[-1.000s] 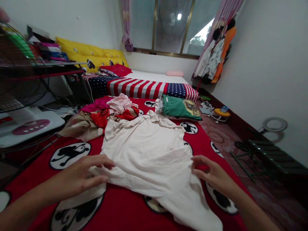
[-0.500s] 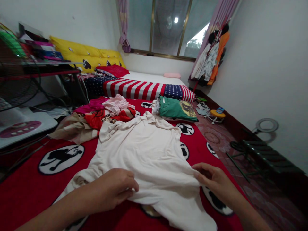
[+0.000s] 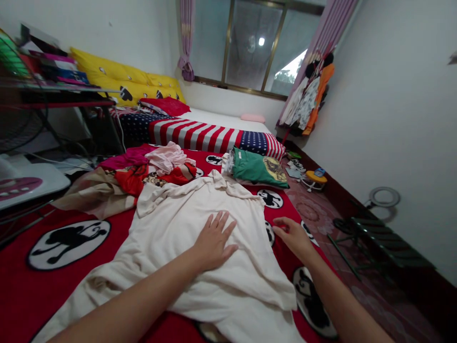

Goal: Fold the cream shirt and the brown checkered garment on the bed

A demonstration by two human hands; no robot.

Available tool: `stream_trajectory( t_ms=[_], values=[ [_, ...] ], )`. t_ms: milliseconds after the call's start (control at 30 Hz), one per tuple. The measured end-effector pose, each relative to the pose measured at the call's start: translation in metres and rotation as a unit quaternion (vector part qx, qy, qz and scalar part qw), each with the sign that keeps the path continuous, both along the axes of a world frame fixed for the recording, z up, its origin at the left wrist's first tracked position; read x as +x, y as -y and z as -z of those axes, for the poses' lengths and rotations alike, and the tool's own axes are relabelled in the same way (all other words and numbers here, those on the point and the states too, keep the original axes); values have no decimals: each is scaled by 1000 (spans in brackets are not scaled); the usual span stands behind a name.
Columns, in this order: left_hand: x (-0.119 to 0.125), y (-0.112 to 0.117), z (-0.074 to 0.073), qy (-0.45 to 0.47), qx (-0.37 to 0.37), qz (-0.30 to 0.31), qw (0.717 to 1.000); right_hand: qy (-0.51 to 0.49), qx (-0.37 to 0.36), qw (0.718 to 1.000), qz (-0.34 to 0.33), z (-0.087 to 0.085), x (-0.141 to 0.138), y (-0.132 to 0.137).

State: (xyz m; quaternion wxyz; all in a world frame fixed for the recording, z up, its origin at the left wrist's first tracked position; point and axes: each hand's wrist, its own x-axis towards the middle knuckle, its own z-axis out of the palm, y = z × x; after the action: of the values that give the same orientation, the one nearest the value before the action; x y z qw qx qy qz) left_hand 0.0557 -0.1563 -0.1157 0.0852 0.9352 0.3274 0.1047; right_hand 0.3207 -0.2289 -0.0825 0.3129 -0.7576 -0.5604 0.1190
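A cream shirt (image 3: 171, 224) lies spread, with wrinkles, over the red blanket (image 3: 21, 295) patterned with black figures in white ovals. My left hand (image 3: 215, 243) rests flat on the middle of the shirt, fingers spread. Just off the shirt's right edge, my right hand (image 3: 293, 238) hovers above the blanket with thumb and fingers apart and nothing between them. Beyond the shirt's collar, a folded green garment (image 3: 250, 166) tops a small stack. To the far left is a loose heap of clothes, including a pink garment (image 3: 167, 157) and a beige one (image 3: 96, 190).
A bed with a striped, starred cover (image 3: 200, 138) stands at the back below the window. At left are a cluttered desk (image 3: 100, 101) and a white appliance (image 3: 46, 183). A dark green folding seat (image 3: 385, 243) and a yellow stool (image 3: 316, 176) stand on the right floor.
My left hand has moved forward and opened flat on the shirt. My right hand has let go of the shirt's right edge and moved forward. The view has shifted slightly.
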Motion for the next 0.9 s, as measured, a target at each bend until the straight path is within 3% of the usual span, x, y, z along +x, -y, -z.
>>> stream_trajectory(
  t_ms=[133, 267, 467, 633, 800, 900],
  values=[
    [-4, 5, 9, 14, 6, 0, 1000, 30, 8, 997, 68, 11, 12, -59],
    [-5, -6, -6, -8, -34, 20, 999, 58, -18, 993, 103, 14, 15, -96],
    [33, -59, -29, 9, -51, 58, 997, 94, -43, 988, 113, 11, 9, -105],
    [75, -98, -26, 10, -38, 52, 998, 120, -22, 985, 122, 7, 8, -112],
    [103, -120, -25, 54, -13, 13, 998, 130, 32, 981, 141, -11, 23, -140],
    [114, -131, -19, 46, -9, -24, 999, 136, 36, 978, 153, -11, 32, -155]
  ],
)
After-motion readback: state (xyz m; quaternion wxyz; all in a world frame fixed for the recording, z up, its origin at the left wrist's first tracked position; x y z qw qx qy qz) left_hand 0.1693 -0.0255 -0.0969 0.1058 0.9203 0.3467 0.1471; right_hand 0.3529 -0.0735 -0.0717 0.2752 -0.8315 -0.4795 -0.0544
